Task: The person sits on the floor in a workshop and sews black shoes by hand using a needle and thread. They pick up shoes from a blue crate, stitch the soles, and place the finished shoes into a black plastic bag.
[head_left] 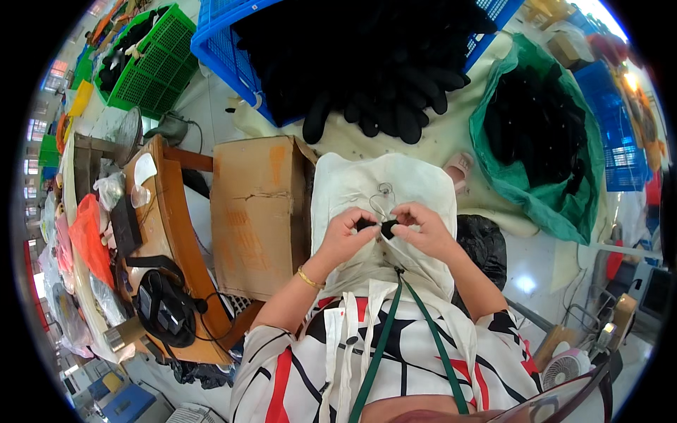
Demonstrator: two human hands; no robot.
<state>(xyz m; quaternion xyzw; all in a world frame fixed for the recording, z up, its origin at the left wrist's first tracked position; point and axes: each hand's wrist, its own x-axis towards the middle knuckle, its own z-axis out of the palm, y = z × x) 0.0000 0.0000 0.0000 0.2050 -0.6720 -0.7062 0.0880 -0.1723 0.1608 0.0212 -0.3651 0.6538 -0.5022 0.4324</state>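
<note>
- I inspect one head-worn fisheye view, the left of a side-by-side pair; it stands upright.
- I find it facing steeply down; the patterned shirt (416, 345) lies nearest, along the lower edge.
- I note the left hand (347, 234) and right hand (424, 230) near mid-frame, at close range.
- I record the blue crate (220, 56) farther off, cut by the upper edge.

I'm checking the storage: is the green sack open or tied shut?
Open: the green sack gapes wide, and black items show inside it.
</note>
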